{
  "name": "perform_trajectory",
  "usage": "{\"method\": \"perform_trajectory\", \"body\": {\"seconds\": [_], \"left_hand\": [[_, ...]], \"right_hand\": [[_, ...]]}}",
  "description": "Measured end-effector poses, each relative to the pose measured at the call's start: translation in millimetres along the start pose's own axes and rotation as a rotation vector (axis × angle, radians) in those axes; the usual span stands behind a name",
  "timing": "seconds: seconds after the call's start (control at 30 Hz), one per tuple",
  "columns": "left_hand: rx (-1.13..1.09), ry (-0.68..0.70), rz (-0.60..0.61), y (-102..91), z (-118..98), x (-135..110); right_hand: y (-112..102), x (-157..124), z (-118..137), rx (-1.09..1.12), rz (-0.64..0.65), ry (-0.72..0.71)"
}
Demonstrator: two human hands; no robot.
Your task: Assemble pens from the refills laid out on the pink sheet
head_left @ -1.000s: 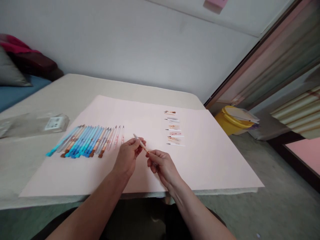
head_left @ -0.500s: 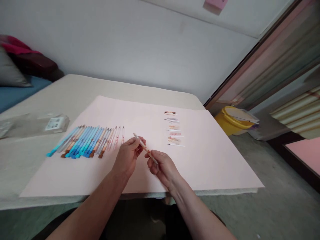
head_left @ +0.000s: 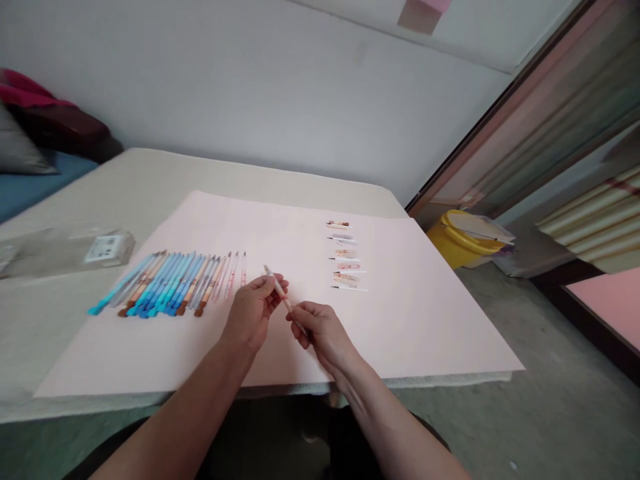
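A pale pen (head_left: 279, 288) with reddish marks slants between my two hands above a light pink sheet (head_left: 415, 327). Near its tip end, the fingers of my left hand (head_left: 255, 307) pinch it. My right hand (head_left: 320, 327) is closed around its lower end, which is partly covered by the fingers. To the left of my hands lies a row of several pens (head_left: 175, 283) in blue, brown, grey and clear pink. On the right, pen parts (head_left: 346, 253) are set out in small groups, with thin white refills (head_left: 350, 288) among them.
A clear plastic bag (head_left: 60, 253) with a white label lies at the table's left. Beyond the table (head_left: 240, 175) rises a white wall. A yellow bucket (head_left: 457, 240) stands on the floor to the right, near curtains (head_left: 595, 227). A grey cushion (head_left: 20, 147) rests at far left.
My right fingers have shifted and closed further over the pen's lower end, hiding more of it. My left hand keeps its pinch. The whole view has shifted slightly.
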State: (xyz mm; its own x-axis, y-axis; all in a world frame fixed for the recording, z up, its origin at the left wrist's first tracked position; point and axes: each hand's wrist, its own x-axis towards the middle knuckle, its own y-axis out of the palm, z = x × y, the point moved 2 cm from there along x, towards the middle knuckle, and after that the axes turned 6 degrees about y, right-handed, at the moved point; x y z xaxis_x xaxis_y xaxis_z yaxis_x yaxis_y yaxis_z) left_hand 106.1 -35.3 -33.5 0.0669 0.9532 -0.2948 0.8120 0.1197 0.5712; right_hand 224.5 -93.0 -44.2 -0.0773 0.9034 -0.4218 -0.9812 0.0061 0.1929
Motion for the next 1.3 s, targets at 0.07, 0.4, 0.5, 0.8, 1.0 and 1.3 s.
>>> {"method": "perform_trajectory", "body": {"seconds": [0.07,0.4,0.5,0.8,1.0,1.3], "left_hand": [[-0.023,-0.031,0.015,0.4,0.9,-0.2],[0.138,0.060,-0.031,0.3,-5.1,-2.5],[0.262,0.182,-0.027,0.6,-10.3,-2.4],[0.144,0.105,0.078,2.2,-13.3,-0.7],[0.068,0.058,0.112,1.1,-12.4,1.3],[-0.014,-0.013,0.025,-1.8,-10.6,2.3]], "right_hand": [[-2.2,1.7,-2.0,0.247,0.109,0.104],[-3.7,-1.3,6.0,-0.086,-0.073,-0.098],[-0.9,-5.2,8.2,-0.346,-0.180,-0.228],[1.0,-3.6,0.2,0.128,0.073,0.005],[0.8,-3.8,0.3,0.224,0.111,0.037],[0.2,-4.8,7.6,0.291,0.090,-0.010]]}}
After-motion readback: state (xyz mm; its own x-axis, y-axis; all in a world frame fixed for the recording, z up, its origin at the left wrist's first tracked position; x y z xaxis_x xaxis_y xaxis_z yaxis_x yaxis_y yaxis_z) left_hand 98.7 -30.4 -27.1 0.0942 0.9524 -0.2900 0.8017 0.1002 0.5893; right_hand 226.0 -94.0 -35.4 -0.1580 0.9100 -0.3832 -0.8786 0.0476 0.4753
